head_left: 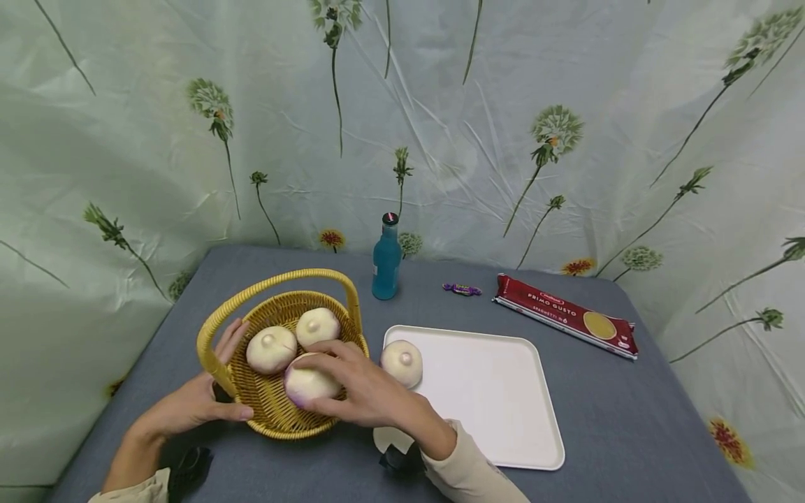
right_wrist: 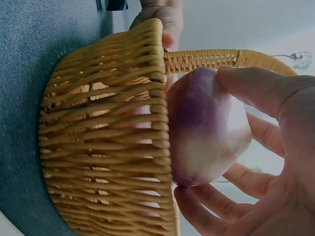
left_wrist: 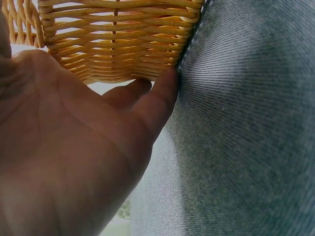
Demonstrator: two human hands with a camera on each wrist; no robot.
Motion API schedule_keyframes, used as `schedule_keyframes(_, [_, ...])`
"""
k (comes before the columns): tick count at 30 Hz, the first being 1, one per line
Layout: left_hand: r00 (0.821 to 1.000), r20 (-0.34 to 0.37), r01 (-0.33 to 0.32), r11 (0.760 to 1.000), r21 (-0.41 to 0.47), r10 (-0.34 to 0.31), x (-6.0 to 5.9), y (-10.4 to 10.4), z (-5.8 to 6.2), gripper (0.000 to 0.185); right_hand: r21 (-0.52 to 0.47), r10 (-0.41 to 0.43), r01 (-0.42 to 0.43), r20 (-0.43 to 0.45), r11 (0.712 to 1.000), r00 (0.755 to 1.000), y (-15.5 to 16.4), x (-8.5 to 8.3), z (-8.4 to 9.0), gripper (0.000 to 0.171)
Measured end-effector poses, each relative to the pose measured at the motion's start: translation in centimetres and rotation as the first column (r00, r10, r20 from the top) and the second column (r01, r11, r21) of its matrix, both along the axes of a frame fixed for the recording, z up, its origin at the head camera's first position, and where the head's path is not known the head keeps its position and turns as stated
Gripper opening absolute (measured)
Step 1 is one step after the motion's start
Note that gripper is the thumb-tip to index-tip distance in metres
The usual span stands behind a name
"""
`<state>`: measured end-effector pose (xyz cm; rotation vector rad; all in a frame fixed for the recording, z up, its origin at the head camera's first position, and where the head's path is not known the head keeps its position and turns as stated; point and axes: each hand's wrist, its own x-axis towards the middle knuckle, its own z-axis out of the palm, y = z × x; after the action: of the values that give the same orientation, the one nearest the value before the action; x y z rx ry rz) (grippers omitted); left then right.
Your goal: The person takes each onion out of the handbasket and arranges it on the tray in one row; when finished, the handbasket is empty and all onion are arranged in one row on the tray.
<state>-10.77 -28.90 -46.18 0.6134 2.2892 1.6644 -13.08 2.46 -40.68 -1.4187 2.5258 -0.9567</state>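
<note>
Turnip (head_left: 308,384): purple-and-white, at the basket's 5 o'clock rim, half lifted against the wicker
Right hand (head_left: 361,391): fingers and thumb curled round the turnip, clamped on it
Left hand (head_left: 198,402): fingers straight, pressed flat on the basket's (head_left: 277,419) outer wall at 8 o'clock, steadying it
Risk, snag: turnip may catch the rim or the handle (head_left: 277,283) and tip the basket
Risk, slip: smooth round skin could roll out of the grip onto the counter (head_left: 629,426)
Risk, knock: another turnip (head_left: 402,362) sits on the white tray (head_left: 503,398) at 3 o'clock, close enough to be bumped
</note>
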Motion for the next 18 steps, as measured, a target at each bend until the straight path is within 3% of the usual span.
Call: schedule_keyframes(18, [1.000, 0.018, -0.012, 1.000, -0.006, 0.012, 0.0, 0.0, -0.1, 0.124, -0.027, -0.066, 0.066, -0.004, 0.997, 0.998, 1.8, 0.0, 0.8, 0.048])
